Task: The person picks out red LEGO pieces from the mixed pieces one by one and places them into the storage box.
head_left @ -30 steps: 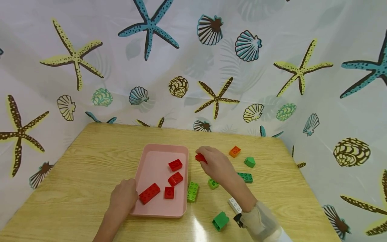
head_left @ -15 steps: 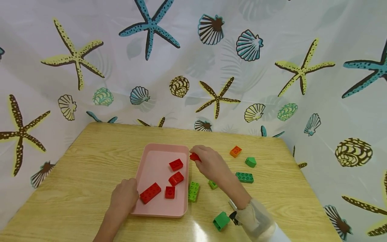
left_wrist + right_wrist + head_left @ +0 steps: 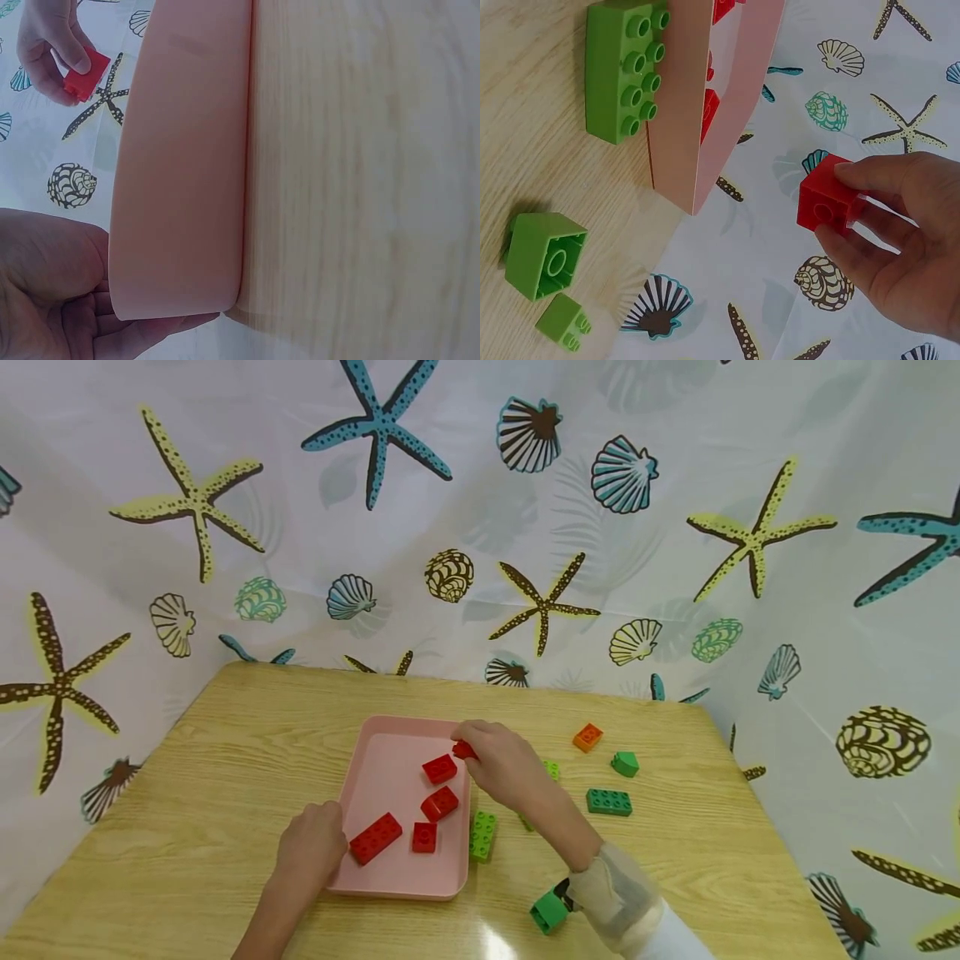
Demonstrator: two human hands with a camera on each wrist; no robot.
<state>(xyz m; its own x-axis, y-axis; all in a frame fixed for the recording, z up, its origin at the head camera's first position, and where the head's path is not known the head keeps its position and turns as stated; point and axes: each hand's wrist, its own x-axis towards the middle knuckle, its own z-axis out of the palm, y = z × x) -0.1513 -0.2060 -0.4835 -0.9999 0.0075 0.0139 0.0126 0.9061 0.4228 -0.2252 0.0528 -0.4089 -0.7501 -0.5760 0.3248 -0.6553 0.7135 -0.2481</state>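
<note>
A square red toy brick point(image 3: 821, 202) is pinched between the thumb and fingers of my right hand point(image 3: 504, 768). In the head view that hand is over the far right rim of a pink tray point(image 3: 386, 756), and the left wrist view shows the red brick point(image 3: 88, 73) above rim height. My left hand point(image 3: 311, 843) grips the tray's near left wall; in the left wrist view its curled fingers point(image 3: 142, 334) lie against the wall. Inside the tray lie a long red brick point(image 3: 376, 838), a small square one point(image 3: 423, 837), a rounded one point(image 3: 439, 803) and a rectangular one point(image 3: 439, 769).
Along the tray's right side lies a lime green brick point(image 3: 483, 837). Farther right on the wooden table point(image 3: 255, 735) are an orange brick point(image 3: 588, 737), a green rounded piece point(image 3: 625, 764) and a dark green brick point(image 3: 609, 802). A green block point(image 3: 549, 912) sits near my right sleeve.
My right hand has moved left with the red brick, from beside the tray to over its right rim. My left hand has stayed at the tray.
</note>
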